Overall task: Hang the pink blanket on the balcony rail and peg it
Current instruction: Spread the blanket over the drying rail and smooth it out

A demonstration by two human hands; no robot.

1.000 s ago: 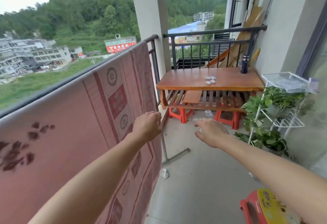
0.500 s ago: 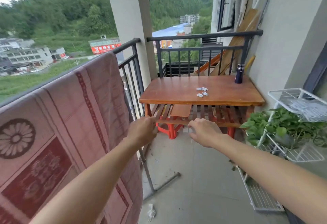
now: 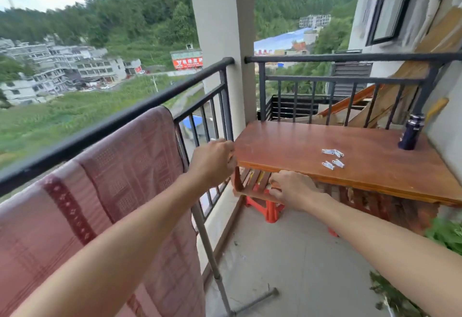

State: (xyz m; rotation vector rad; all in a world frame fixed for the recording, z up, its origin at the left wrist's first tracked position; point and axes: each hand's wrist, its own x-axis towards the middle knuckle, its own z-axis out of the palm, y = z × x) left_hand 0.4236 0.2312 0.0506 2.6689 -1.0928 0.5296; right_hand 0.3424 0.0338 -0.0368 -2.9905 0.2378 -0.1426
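Over the balcony rail (image 3: 140, 114) the pink blanket (image 3: 120, 174) hangs already, so both hands go toward the white pegs (image 3: 333, 158) lying loose on the wooden table (image 3: 287, 146). The left hand (image 3: 212, 160) is loosely curled and holds nothing; the right hand (image 3: 291, 189) is half spread, empty. No container is seen.

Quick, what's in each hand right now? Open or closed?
Left hand: loosely curled, holding nothing visible, just past the pink blanket.
Right hand: open, empty, below the wooden table edge.

A home balcony — black railing (image 3: 140, 114), wooden table (image 3: 350, 156), hillside town beyond.
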